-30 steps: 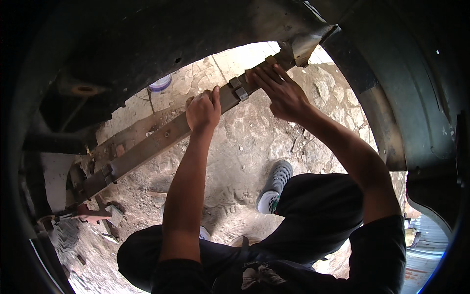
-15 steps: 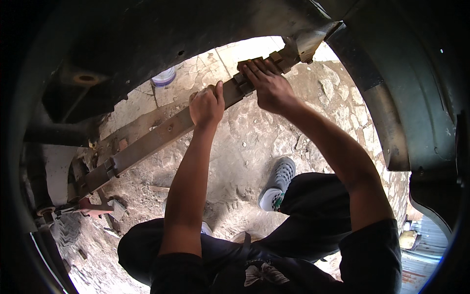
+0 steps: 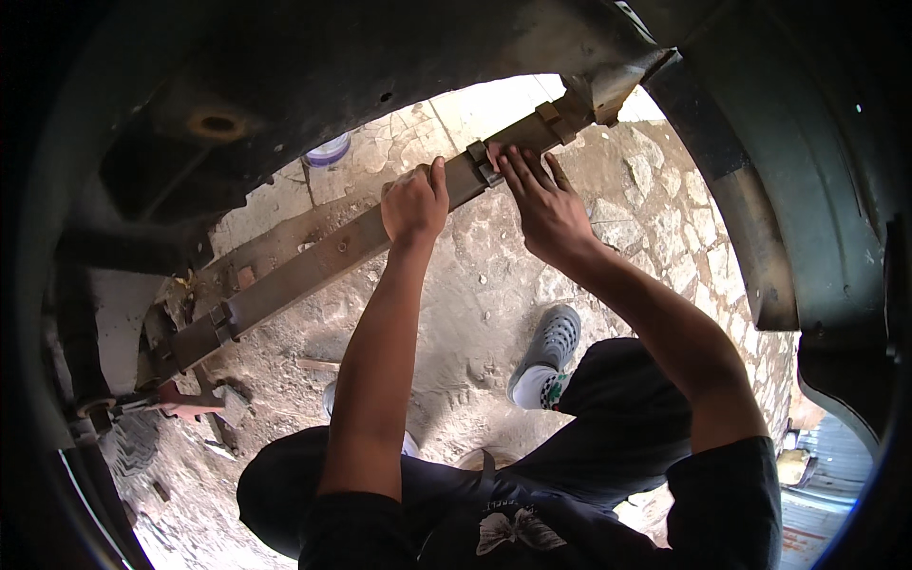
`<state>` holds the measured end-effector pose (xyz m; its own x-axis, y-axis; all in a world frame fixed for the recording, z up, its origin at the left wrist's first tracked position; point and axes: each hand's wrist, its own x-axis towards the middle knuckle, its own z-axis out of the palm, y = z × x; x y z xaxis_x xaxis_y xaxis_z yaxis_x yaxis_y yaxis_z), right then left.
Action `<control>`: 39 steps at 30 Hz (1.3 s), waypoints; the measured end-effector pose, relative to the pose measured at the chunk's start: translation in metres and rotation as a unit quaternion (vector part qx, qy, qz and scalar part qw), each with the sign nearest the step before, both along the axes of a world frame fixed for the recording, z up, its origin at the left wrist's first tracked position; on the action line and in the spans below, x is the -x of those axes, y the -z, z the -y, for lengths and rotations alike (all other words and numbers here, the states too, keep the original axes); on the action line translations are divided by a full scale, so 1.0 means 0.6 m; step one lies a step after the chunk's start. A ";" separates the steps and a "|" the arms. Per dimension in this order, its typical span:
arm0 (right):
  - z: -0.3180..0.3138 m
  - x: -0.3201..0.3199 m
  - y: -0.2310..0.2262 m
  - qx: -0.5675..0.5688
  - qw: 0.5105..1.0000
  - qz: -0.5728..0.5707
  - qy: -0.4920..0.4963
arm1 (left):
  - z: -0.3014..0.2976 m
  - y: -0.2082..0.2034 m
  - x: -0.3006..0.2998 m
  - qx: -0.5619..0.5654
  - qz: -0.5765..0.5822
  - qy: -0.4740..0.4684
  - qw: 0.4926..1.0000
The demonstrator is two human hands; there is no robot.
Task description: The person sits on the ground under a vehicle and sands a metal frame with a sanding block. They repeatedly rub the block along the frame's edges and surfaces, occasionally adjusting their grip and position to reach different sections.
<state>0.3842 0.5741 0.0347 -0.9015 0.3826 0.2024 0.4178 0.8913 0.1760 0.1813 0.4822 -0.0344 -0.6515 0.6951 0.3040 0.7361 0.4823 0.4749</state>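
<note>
A long, flat brown leaf spring [image 3: 304,265] with metal clamps runs slantwise from lower left to upper right. My left hand [image 3: 414,201] is wrapped round its middle, thumb pointing up along the near side. Further right, between two clamps, my right hand [image 3: 549,207] lies with fingers extended against the spring. Beneath those fingertips shows the edge of a small reddish-brown piece [image 3: 493,153], which looks like sandpaper; most of it is hidden by the fingers.
Dark vehicle bodywork [image 3: 285,57] arches overhead, and a curved green-black panel [image 3: 826,218] rises at right. A bracket [image 3: 608,90] meets the spring's upper end. A purple-and-white tub [image 3: 329,150] stands beyond the spring. Below lies rough stony ground [image 3: 456,313].
My right hand has slid toward me and slightly right across the spring, uncovering a clamp and a reddish edge. My left hand keeps its grip on the spring. The view has shifted slightly.
</note>
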 end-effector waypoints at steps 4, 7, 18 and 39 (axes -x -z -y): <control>-0.050 0.025 0.004 -0.006 1.000 -0.009 0.014 | -0.002 -0.011 -0.010 0.029 0.017 -0.012 0.999; -0.067 0.065 -0.012 0.026 0.998 -0.015 0.052 | -0.005 -0.018 -0.009 0.005 0.044 0.012 0.999; -0.076 0.065 -0.002 0.009 0.997 -0.059 0.057 | -0.017 -0.017 -0.011 -0.029 0.062 0.002 0.998; -0.014 -0.033 0.023 0.179 0.978 -0.043 0.095 | -0.009 0.006 0.008 0.020 0.077 -0.028 0.996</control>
